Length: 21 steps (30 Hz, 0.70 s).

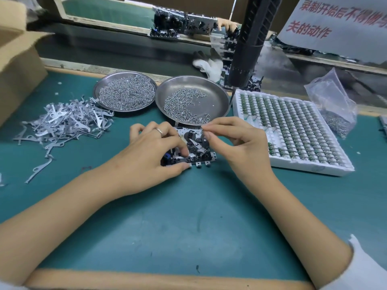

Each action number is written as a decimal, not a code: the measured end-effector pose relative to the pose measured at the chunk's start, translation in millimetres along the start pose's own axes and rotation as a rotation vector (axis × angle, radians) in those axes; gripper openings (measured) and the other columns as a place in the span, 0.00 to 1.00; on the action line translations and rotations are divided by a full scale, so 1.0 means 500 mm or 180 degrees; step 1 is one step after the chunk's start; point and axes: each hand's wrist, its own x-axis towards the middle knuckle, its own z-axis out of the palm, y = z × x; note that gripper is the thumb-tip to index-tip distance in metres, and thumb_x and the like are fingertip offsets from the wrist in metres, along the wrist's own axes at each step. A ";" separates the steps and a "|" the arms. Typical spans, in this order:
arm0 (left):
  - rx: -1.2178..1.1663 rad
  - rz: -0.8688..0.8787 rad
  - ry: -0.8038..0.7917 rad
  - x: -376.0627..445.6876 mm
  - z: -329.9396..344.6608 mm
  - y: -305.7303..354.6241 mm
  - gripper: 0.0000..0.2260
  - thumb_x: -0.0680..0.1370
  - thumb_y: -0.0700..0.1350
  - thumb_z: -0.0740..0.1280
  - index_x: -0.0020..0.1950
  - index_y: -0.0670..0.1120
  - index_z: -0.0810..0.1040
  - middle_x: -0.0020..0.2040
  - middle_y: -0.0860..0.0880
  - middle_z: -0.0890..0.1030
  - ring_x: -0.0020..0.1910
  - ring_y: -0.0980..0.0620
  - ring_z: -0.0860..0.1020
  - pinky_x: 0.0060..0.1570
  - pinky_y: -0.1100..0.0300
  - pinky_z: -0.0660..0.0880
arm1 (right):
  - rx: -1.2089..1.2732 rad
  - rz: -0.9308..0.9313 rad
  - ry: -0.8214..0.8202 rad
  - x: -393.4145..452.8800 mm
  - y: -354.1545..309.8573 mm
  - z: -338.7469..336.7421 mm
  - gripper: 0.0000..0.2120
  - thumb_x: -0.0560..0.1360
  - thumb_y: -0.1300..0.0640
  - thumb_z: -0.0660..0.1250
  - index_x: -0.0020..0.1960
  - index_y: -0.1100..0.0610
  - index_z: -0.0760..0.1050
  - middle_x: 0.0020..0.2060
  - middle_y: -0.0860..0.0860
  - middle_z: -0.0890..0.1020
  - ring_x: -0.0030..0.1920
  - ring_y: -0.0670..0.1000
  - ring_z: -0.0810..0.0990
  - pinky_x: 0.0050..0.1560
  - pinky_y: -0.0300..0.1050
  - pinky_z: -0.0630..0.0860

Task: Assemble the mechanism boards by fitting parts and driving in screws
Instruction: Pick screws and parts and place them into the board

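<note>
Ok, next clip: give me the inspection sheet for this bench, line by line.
Surface: green mat, scuffed, with small dark marks.
Job's things: mechanism board lies on the mat under both hands; two steel dishes of screws; pile of flat metal levers; white tray of small green parts; powered screwdriver hangs above.
Clutter: white glove; plastic bag; cardboard box.
Grips: left hand holds the board down; right hand pinches something tiny over it.
Cables: nothing seen.
Surroundings: conveyor with more boards; another person's hand; paper notice.
</note>
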 end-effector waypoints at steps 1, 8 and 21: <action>-0.0015 -0.0012 0.0005 0.001 -0.002 -0.001 0.07 0.73 0.59 0.68 0.47 0.59 0.78 0.46 0.61 0.69 0.51 0.57 0.67 0.54 0.61 0.52 | -0.0006 -0.0002 0.0006 0.000 0.000 0.000 0.10 0.71 0.68 0.72 0.48 0.56 0.82 0.44 0.53 0.82 0.46 0.49 0.81 0.51 0.46 0.77; -0.0368 -0.0186 0.0370 0.011 -0.026 -0.002 0.06 0.74 0.55 0.60 0.46 0.60 0.76 0.44 0.58 0.75 0.47 0.59 0.73 0.57 0.56 0.58 | -0.0039 -0.0107 -0.0059 -0.002 0.002 0.000 0.10 0.70 0.67 0.72 0.49 0.56 0.82 0.44 0.53 0.82 0.46 0.49 0.81 0.50 0.45 0.76; -0.0961 -0.0319 0.1168 -0.013 -0.012 -0.005 0.07 0.76 0.43 0.63 0.47 0.49 0.81 0.41 0.57 0.78 0.43 0.63 0.74 0.54 0.57 0.67 | -0.1338 -0.1202 -0.0736 -0.015 0.027 0.034 0.05 0.68 0.63 0.74 0.44 0.58 0.85 0.42 0.51 0.84 0.43 0.49 0.75 0.49 0.56 0.72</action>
